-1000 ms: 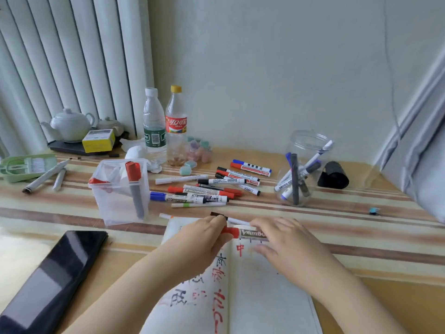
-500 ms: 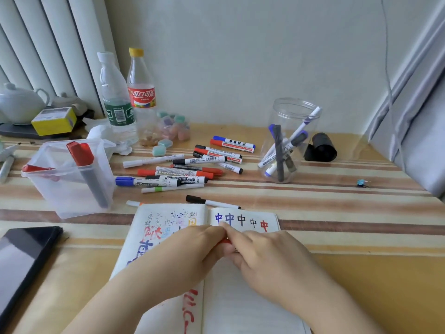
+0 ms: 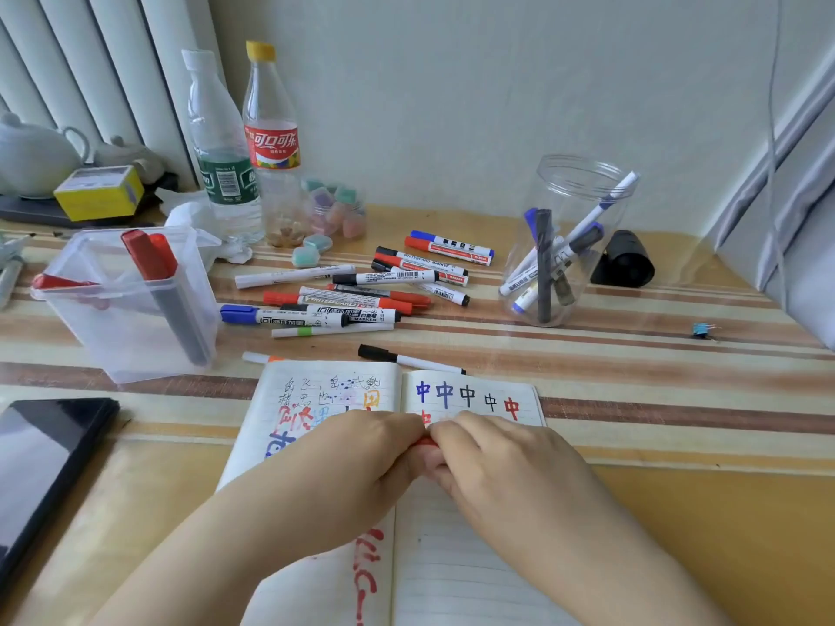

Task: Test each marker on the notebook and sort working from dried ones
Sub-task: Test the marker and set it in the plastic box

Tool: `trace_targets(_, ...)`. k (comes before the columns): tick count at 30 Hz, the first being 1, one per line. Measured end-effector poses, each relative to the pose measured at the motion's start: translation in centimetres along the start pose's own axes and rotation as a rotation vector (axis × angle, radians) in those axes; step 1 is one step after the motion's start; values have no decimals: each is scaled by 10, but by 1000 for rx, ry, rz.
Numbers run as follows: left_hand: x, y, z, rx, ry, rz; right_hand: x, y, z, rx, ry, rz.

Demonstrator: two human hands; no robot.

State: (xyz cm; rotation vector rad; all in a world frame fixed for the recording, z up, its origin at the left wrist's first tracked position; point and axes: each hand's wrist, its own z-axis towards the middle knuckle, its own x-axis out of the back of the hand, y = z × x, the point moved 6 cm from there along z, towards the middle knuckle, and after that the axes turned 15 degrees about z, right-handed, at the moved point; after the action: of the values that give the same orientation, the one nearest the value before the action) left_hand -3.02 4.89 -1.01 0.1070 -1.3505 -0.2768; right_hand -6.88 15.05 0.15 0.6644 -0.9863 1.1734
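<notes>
An open notebook [image 3: 470, 558] lies at the table's near edge, with coloured test marks across its top. Over its middle fold my left hand [image 3: 348, 467] and my right hand [image 3: 501, 463] meet and both grip a red marker [image 3: 424, 441]; only a sliver of red shows between the fingers. A pile of several loose markers [image 3: 352, 300] lies behind the notebook. A thin black-capped marker [image 3: 406, 358] rests just past the notebook's top edge. A clear square bin [image 3: 135, 336] at the left holds red-capped markers. A clear round jar [image 3: 565, 246] at the right holds several markers.
Two plastic bottles [image 3: 244, 146] stand at the back with small pastel erasers [image 3: 334, 210] beside them. A dark tablet [image 3: 40, 472] lies at the near left. A teapot [image 3: 31, 160] and yellow box [image 3: 99, 192] sit far left, a black cylinder [image 3: 626, 259] behind the jar.
My hands have drawn the red marker back toward me over the notebook, and they now cover it almost wholly. The view has shifted, and the notebook's top marks now show.
</notes>
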Motion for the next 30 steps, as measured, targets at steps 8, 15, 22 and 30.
trace_targets(8,-3,-3,-1,5,-31,-71,1,6,-3,14,-89,51)
trace_targets(15,12,-25,-9,169,-7,4,16,30,-7,-323,-241,260)
trace_targets(22,4,11,-9,-85,0,41,30,66,-15,-588,101,1308)
trace_targets(30,-14,26,-10,-78,-69,215,-6,59,-20,-833,-7,2058)
